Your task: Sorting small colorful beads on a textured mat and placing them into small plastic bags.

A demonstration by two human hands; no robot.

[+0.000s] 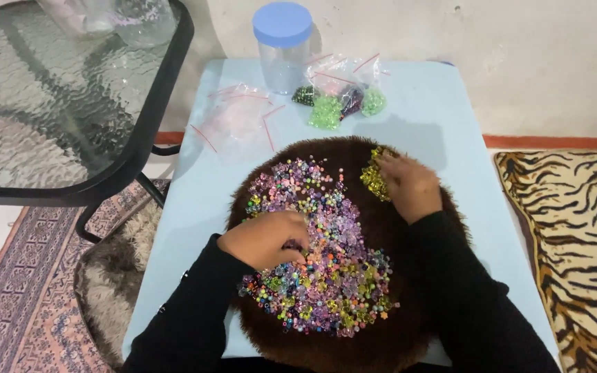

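A pale blue table [450,138] carries a round brown furry mat [381,345] strewn with glossy multicoloured beads [326,262]. Left hand [264,238] curls over them, grip unclear; right hand [409,186] pinches yellow beads [373,181] at the mat's far edge.

The left hand [265,239] lies over part of the bead pile [319,255], so the beads beneath it and whatever its curled fingertips pinch stay hidden, and the right hand [409,185] is blurred, its fingertips lost among the yellow beads [373,178]. The brown furry mat [409,331] runs off the bottom edge under the black sleeves. The small bags [333,103] hold contents too small to tell apart, and the glass table [50,103] is cut off at the left and top
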